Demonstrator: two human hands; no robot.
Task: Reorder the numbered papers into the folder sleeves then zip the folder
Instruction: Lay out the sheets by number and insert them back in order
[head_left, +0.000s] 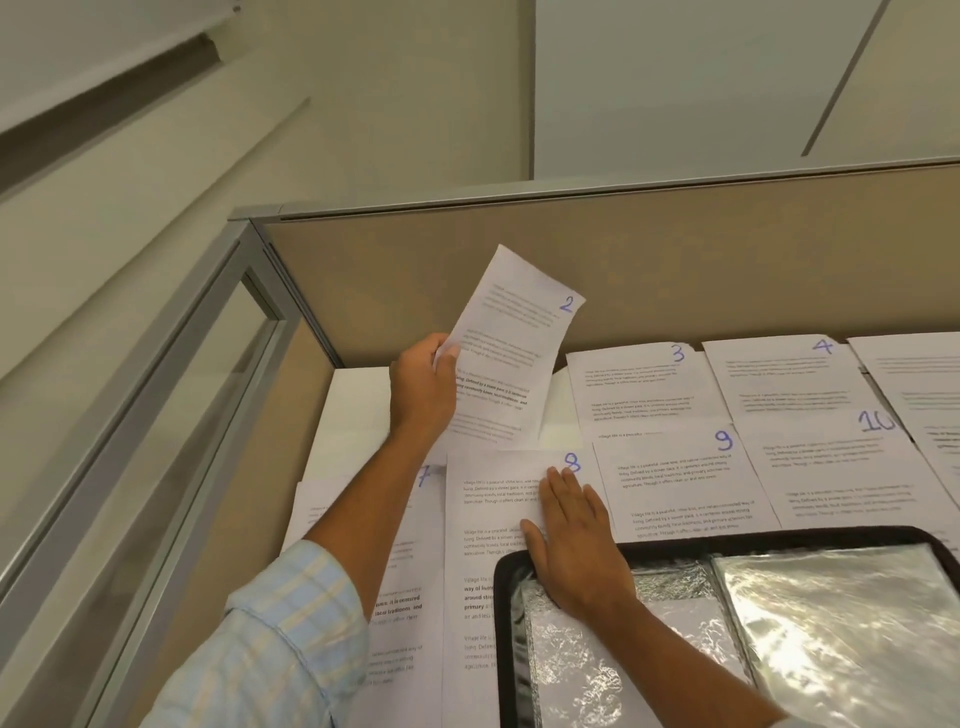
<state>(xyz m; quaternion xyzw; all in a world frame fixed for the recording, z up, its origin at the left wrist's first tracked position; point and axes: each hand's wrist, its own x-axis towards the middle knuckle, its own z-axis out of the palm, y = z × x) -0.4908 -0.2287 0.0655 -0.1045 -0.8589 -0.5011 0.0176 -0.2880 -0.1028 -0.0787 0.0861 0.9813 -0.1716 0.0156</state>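
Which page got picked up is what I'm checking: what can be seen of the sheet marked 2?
The sheet marked 2 is white paper printed with small blocks of text, some bold, with a blue handwritten 2 in its top right corner. It is raised off the desk, tilted and slightly curled, before the partition. The left hand pinches its left edge, thumb on the printed face. Whether its lower edge touches sheet 8 below is unclear.
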